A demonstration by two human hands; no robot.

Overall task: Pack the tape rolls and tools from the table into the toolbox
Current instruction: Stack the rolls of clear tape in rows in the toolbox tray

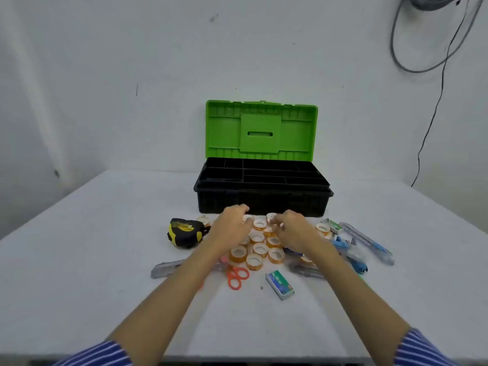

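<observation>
The toolbox stands at the table's far middle, its black tray of empty compartments showing and the green lid upright. Just in front lies a cluster of several small orange-and-clear tape rolls. My left hand hovers over the cluster's far left, fingers curled round a tape roll. My right hand is over the far right, fingertips pinching another tape roll. A black-and-yellow tape measure lies left of the rolls, and orange scissors lie near me.
A grey utility knife lies at the left under my forearm. A green staple box sits near the front. At the right lie a blue utility knife, a second staple box and blue tools. Cables hang on the right wall.
</observation>
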